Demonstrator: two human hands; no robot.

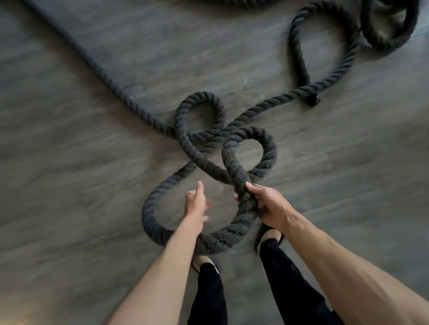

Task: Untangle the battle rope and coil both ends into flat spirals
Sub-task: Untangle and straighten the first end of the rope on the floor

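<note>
Grey wood-look floor lies under the whole job. The battle rope sits knotted in overlapping loops just ahead of your feet, with one straight run heading off toward 11 o'clock. Your right grip is closed round the rope where two strands cross. Your left grip hangs open and blurred just beside it, holding nothing. Lift that crossing only a little, and I'd judge it better to feed the near loop out with the free one than to haul. Work toward the loose end at 2 o'clock; the heaped coils at 1 o'clock can wait.
</note>
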